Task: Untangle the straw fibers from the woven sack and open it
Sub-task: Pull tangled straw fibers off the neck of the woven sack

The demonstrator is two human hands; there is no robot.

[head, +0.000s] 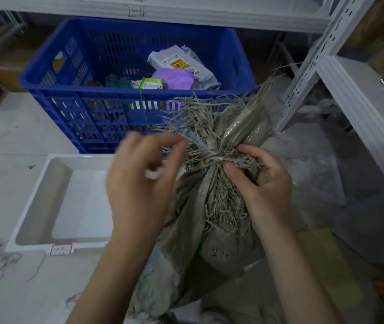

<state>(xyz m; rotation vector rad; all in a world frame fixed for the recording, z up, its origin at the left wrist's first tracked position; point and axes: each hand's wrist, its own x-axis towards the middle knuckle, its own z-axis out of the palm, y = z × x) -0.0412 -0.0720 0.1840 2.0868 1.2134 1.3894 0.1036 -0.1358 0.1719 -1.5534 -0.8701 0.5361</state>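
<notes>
A grey woven sack (219, 251) stands upright on the floor in front of me, its neck bunched and tied. Frayed straw fibers (212, 127) spread out above the knot and hang down over the neck. My right hand (261, 185) grips the tied neck from the right, thumb pressed by a pale tie strip at the knot. My left hand (144, 181) is blurred, fingers pinched together on strands at the left side of the knot. One thin fiber rises from near that hand toward the crate.
A blue plastic crate (137, 99) with several packets stands behind the sack. A white tray (45, 202) lies on the floor at left. White metal shelving (312, 66) rises at right. Loose threads (1, 265) lie on the floor at lower left.
</notes>
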